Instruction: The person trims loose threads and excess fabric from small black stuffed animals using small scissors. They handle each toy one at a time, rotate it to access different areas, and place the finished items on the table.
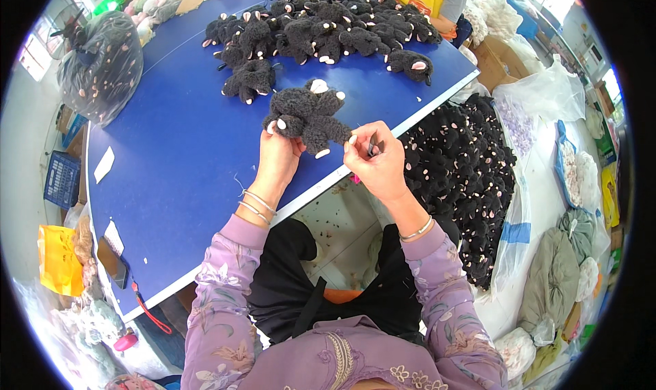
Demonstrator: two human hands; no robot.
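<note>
Above the near edge of the blue table, I hold a fuzzy black plush toy (pixel 306 113) with pale paw tips and pink-lined ears. My left hand (pixel 279 156) is closed on its lower left side, thumb by a white tip. The fingertips of my right hand (pixel 377 159) pinch the end of the limb on the right. A small dark object (pixel 374 144) also sits within the right fingers; its kind is unclear. Just beyond, one more black plush toy (pixel 249 81) lies apart from a large pile of similar toys (pixel 321 28).
The blue table (pixel 178 164) has a phone (pixel 113 261) with a red strap at its left corner. A stuffed clear bag (pixel 102 65) stands at far left. Right of the table sits a big heap of black plush pieces (pixel 461 171). Another person's arm (pixel 444 26) shows at the far side.
</note>
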